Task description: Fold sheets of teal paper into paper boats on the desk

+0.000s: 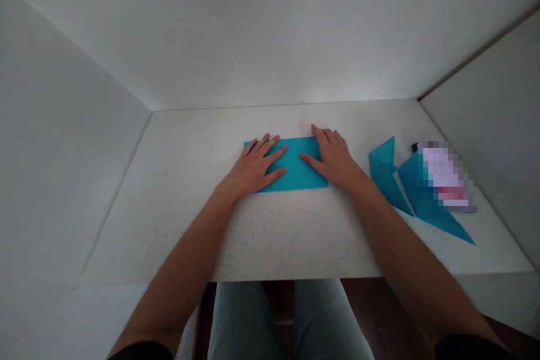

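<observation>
A blue sheet of paper [295,171], folded into a wide rectangle, lies flat near the middle of the white table [270,236]. My left hand [255,166] rests on its left part with fingers stretched out and spread. My right hand [333,157] lies flat on its right edge, fingers extended and the thumb pointing inward over the paper. Both palms press down and neither hand grips anything.
To the right lie folded blue paper triangles [386,177] and a larger blue piece [426,202] under a blurred-out object [447,177]. White walls close in at the left, back and right. My knees show below the table's front edge.
</observation>
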A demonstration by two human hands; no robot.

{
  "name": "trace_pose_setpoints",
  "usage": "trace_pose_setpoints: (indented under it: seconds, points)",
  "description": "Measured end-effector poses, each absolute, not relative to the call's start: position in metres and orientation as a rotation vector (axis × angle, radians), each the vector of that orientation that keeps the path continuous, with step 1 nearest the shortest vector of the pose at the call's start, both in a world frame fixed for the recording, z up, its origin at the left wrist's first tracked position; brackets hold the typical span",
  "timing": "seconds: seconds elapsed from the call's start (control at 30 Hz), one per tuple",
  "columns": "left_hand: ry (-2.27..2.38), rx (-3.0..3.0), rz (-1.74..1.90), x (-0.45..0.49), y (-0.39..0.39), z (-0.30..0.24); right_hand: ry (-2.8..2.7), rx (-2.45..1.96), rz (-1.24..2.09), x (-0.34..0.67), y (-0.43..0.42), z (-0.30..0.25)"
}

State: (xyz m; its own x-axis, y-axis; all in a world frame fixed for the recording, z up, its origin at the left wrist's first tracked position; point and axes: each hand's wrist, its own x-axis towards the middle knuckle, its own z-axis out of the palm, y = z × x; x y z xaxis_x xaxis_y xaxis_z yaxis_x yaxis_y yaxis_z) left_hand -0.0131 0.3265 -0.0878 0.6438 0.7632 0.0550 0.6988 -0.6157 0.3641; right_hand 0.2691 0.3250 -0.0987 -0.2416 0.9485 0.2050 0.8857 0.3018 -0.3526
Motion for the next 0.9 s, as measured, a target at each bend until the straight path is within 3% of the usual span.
trace_pose_setpoints:
  seconds: [0.53, 0.7, 0.9]
  points:
    - [1.263, 2.512, 0.473, -0.008, 0.325, -0.076, -2.046, -1.715, 0.225, 0.269, 0.328, -0.098]
    - [1.183, 2.358, 0.468, -0.007, 0.328, -0.076, -1.866, -1.528, 0.651, 0.268, 0.329, -0.093]
    - [0.971, 1.874, 0.712, -0.008, 0.325, -0.072, -1.682, -1.035, 1.161, 0.257, 0.318, -0.071]
